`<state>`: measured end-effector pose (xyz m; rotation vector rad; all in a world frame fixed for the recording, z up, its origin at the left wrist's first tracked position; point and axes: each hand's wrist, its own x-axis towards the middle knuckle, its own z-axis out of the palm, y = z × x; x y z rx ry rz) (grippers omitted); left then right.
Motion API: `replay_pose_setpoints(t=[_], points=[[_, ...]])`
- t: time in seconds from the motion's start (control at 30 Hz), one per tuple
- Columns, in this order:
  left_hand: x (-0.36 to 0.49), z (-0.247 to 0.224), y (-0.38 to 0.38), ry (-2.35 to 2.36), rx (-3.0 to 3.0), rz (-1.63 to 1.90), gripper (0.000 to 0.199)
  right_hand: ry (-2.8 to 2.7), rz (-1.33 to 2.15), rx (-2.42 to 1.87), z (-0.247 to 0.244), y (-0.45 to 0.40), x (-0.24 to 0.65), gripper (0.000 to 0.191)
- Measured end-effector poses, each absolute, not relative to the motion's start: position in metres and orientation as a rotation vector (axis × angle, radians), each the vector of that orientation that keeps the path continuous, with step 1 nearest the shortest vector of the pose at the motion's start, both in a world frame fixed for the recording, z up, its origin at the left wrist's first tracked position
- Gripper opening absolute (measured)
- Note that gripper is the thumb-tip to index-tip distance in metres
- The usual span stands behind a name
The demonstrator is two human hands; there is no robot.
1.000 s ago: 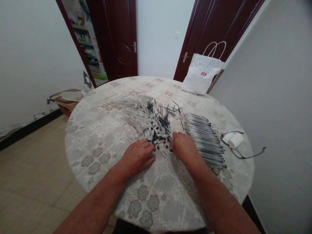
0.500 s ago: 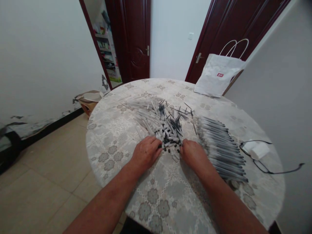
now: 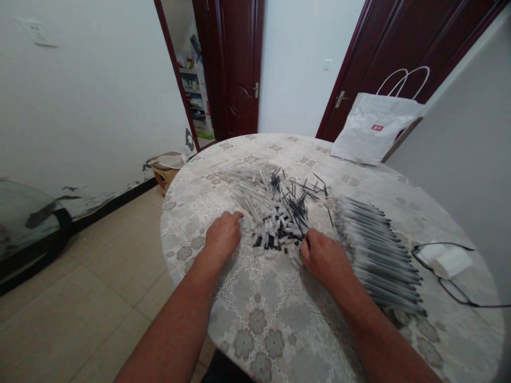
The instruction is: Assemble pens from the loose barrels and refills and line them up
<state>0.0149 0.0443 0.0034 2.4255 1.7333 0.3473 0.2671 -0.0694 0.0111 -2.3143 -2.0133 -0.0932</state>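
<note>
- Head view: tubes (image 3: 250, 202) lie just beyond the left grip (image 3: 223, 234), which has shifted off the small parts (image 3: 272, 240) towards them, so its work seems tube-side; whether it pinches one, I cannot tell.
- Right grip (image 3: 324, 259): curled together beside the small parts, contents hidden.
- Pens (image 3: 383, 255): right of it.

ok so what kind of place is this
Probably a room in a home rather than a workshop: a round table with a patterned tablecloth, dark red panelled doors, and a small stool by the wall all look domestic.
</note>
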Motion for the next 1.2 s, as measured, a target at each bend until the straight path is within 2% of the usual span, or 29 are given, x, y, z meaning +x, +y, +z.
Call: replay_pose_setpoints(t=[0.3,0.5,0.83,1.2], points=[[0.018,0.006,0.057,1.85,2.35,0.294,0.028,-2.066,-0.079,-2.189,0.01,-0.07,0.263,0.012],[0.027,0.006,0.06,1.966,2.315,0.254,0.035,-2.089,-0.051,-2.146,0.01,-0.07,0.257,0.012],[0.027,0.01,0.063,1.893,2.346,0.182,0.025,-2.143,0.009,-2.174,0.012,-0.071,0.252,0.014],[0.023,0.017,0.078,2.036,2.196,0.115,0.034,-2.16,-0.009,-2.136,0.013,-0.072,0.252,0.015]])
